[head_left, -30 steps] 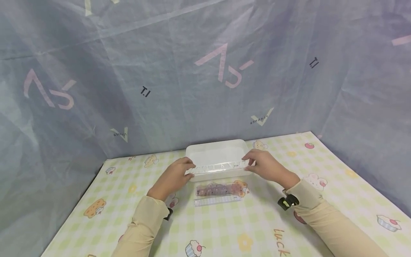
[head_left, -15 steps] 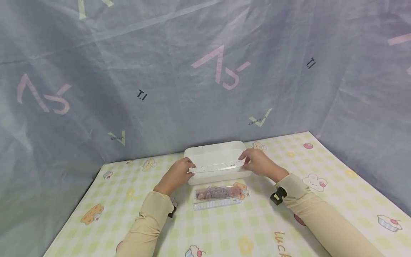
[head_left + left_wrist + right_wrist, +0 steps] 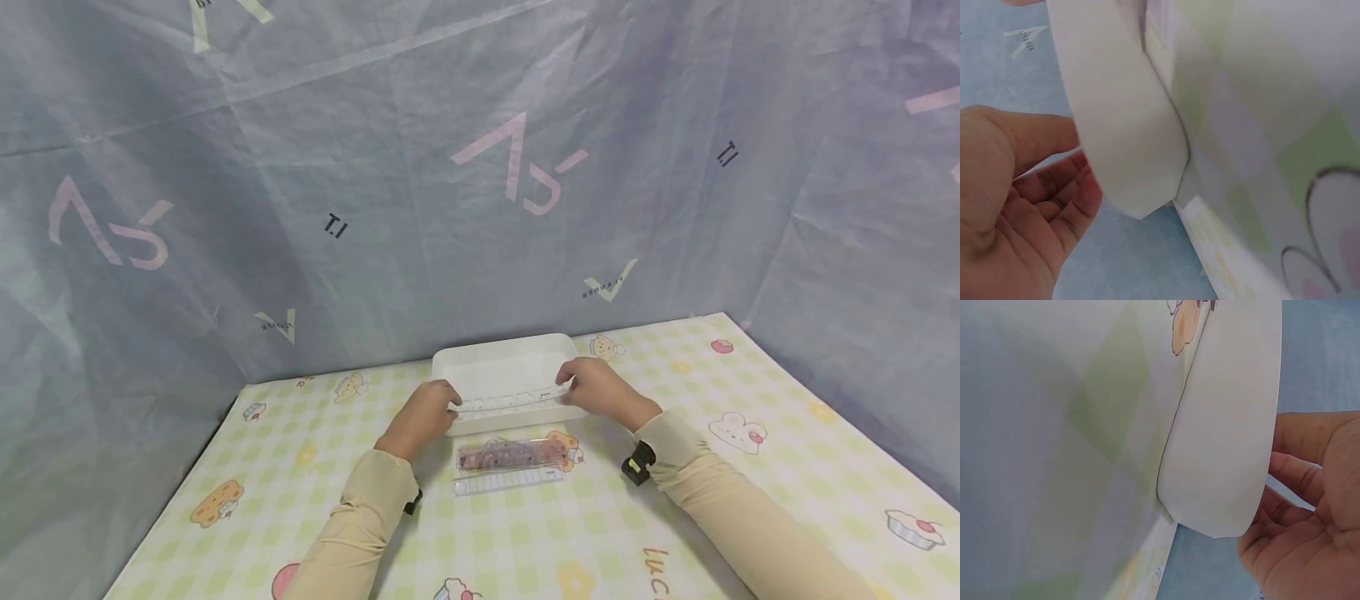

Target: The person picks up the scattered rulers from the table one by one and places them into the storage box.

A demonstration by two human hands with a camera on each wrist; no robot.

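the left hand (image 3: 422, 418) and right hand (image 3: 602, 390) each pinch one end of a clear strip (image 3: 512, 402) near the white box (image 3: 498, 363)'s front.

The box (image 3: 495, 364) is set at the far edge of the table (image 3: 615, 517), which is bordered behind, left and right by the hanging sheet (image 3: 405, 225). Across the box's opening the held ruler (image 3: 510, 403) is stretched, its left end pinched by the left hand (image 3: 427, 412), its right end by the right hand (image 3: 600, 390); whether it is lowered inside cannot be told. Before the box a flat case (image 3: 512, 454) is laid, and just before that, the near ruler (image 3: 510, 481) is placed roughly parallel.
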